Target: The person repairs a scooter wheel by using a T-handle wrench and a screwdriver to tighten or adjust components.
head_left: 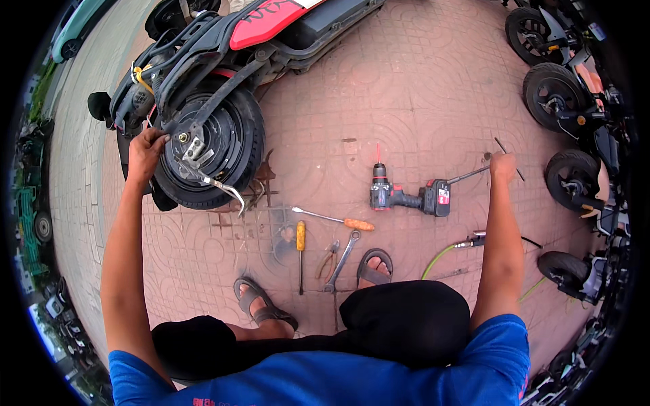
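Observation:
My left hand (144,155) is at the rear wheel (233,139) of a red and black electric scooter (271,26), its fingers pinched together beside the axle nut (183,137). Whatever sits between those fingertips is too small to make out. Out to the right, my right hand (502,167) is closed around a T-handle wrench (469,174), whose shaft points left toward a cordless drill (401,196) lying on the paving. A metal bracket (195,153) and a bent brake lever arm (227,187) show on the hub below the nut.
Between my feet and the scooter lie a yellow-handled screwdriver (300,252), an orange-handled screwdriver (335,218), pliers (328,260) and a combination wrench (343,260). A green air hose (440,259) runs at the right. Several parked scooters (572,176) line the right edge.

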A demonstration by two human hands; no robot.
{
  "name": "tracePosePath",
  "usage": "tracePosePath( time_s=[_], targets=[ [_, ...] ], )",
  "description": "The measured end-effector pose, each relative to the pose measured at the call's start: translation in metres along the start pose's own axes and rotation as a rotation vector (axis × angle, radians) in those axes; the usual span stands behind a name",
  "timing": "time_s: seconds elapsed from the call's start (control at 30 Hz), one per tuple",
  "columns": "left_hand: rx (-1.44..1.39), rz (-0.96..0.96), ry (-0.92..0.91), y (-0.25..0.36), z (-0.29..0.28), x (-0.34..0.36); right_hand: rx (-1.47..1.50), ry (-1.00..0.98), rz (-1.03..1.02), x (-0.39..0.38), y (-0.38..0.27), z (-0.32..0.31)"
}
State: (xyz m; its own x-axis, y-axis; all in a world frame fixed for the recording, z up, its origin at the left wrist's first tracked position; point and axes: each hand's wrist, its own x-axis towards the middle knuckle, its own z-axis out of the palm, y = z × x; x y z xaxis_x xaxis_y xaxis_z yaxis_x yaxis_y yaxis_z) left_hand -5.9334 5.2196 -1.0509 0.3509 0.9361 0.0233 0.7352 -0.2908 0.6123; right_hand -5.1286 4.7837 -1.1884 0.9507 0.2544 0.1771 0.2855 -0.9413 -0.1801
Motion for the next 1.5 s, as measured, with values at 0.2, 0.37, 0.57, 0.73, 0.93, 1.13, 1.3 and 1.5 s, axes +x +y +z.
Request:
tracePosePath(
  time_s=[0.2,0.37,0.57,0.73,0.93,1.13,1.3,1.5],
  targets=[
    [0.234,0.053,0.096,0.034,0.009,-0.014,0.48,-0.544,-1.04,-0.25,-0.103,-0.046],
    [0.338,-0.022,0.181,0.035,0.023,-0.015,0.46,-0.686,-1.275,-0.387,-0.098,0.016],
    [0.27,-0.135,0.188,0.015,0.022,-0.012,0.345,-0.737,-1.513,-0.395,-0.083,0.009],
    [-0.281,-0.409,0.311,-0.004,0.024,-0.016,0.295,-0.783,-1.65,-0.397,-0.056,0.019],
    [0.601,-0.062,0.29,0.045,0.035,-0.013,0.103,-0.831,-2.016,-0.386,-0.062,0.034],
    [-0.055,0.067,0.265,0.122,0.051,0.0,0.269,-0.815,-2.026,-0.409,-0.054,0.08],
    [-0.411,-0.2,-0.617,0.283,0.243,-0.068,0.308,-1.093,-1.959,-0.424,-0.054,0.034],
    [-0.408,0.021,-0.904,0.411,0.388,-0.095,0.524,-1.466,-1.363,-0.427,-0.054,-0.024]
  ],
)
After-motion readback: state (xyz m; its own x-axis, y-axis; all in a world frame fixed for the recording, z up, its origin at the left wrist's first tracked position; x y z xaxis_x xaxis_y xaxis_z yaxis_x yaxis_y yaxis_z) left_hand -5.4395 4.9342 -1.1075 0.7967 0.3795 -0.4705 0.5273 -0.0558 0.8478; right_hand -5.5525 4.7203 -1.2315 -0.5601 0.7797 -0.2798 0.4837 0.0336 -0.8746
